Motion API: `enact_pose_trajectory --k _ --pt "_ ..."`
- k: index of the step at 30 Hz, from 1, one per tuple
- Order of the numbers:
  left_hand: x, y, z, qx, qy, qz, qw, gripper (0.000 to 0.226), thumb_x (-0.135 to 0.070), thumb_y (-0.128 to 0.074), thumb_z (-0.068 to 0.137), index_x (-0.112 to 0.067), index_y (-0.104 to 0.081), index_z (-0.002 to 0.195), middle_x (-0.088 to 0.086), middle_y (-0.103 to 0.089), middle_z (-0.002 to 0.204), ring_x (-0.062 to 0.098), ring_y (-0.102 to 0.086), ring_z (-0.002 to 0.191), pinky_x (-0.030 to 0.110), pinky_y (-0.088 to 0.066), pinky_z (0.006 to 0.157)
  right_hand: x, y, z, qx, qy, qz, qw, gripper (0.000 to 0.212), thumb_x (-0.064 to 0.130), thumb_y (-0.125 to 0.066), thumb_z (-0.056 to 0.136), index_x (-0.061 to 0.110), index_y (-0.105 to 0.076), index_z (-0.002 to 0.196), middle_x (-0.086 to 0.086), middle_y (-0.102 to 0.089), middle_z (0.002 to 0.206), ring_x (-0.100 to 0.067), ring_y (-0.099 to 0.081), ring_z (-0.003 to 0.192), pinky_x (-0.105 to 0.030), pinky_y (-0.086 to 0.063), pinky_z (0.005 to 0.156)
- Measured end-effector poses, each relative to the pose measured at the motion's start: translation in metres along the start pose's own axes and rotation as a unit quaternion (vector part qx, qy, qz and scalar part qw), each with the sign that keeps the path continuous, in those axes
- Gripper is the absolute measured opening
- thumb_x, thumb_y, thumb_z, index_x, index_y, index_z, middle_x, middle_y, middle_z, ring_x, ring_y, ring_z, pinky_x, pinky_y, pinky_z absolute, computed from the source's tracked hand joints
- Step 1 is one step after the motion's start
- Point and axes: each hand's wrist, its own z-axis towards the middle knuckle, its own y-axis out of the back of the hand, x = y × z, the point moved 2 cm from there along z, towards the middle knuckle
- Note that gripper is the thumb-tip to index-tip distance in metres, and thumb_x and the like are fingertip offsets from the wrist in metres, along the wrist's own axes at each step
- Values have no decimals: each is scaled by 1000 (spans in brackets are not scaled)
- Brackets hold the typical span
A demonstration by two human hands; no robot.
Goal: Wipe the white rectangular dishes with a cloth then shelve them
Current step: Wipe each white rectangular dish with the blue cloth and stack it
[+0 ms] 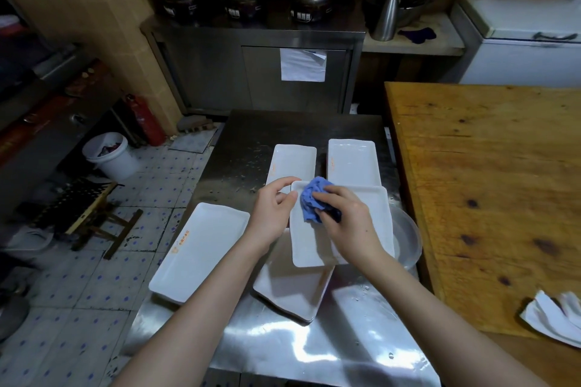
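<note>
Nearest, on the wet steel tabletop (314, 352): near dish (292, 292) lying flat, partly covered by the one being worked. Level with it to the left: left dish (198, 251), overhanging the tabletop's left edge. Above the near dish, apparently lifted clear: held dish (309, 245), white and rectangular, its right end over a shallow steel basin (407, 242). Left hand (273, 210) steadying the far left corner, thumb and forefinger pinched on the rim. Right hand (349, 223) closed round a bunched blue cloth (311, 201), pressing it onto the dish's far end. Farther back, side by side and flat: far left dish (294, 163) and far right dish (352, 160). Beyond the tabletop: steel cabinet (251, 72); no shelf for the dishes identifiable. Step in hand, by judgement: wiping, with shelving not yet begun and four other dishes on the tabletop. Next move: draw the cloth along the dish toward the near end. Keep the left pinch firm; expect a slippery glaze. Mind the overhanging left dish.
</note>
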Motion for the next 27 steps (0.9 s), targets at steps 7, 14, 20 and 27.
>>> enact_pose_trajectory --k 7,14,20,27 --pt "1 4 3 -2 16 -11 1000 21 -15 -48 99 -27 -55 115 3 -63 113 13 -65 98 21 -56 63 -17 12 1 -2 3 -26 1000 33 -1 -66 80 6 -66 113 -9 -59 121 -25 -55 111 -36 -45 97" --pt "4 11 3 -17 27 -56 998 27 -6 -46 98 -22 -61 112 9 -71 103 22 -69 94 35 -56 71 -54 47 1 -53 -89 -64 992 32 -3 -64 81 3 -66 112 -9 -60 119 -25 -56 110 -40 -46 98" --pt "0 5 5 -29 44 -63 997 22 -13 -51 97 -23 -58 116 5 -66 115 18 -65 103 38 -58 79 -36 34 4 -82 -117 -32 989 30 -1 -63 83 5 -66 112 -6 -60 119 -20 -55 109 -21 -38 95" --pt "-1 -5 5 -39 57 -76 995 19 -10 -48 99 -25 -58 103 5 -65 105 17 -66 89 30 -58 65 7 -7 4 1 -15 -15 1000 31 1 -64 82 6 -67 112 -11 -59 121 -29 -55 109 -33 -42 97"
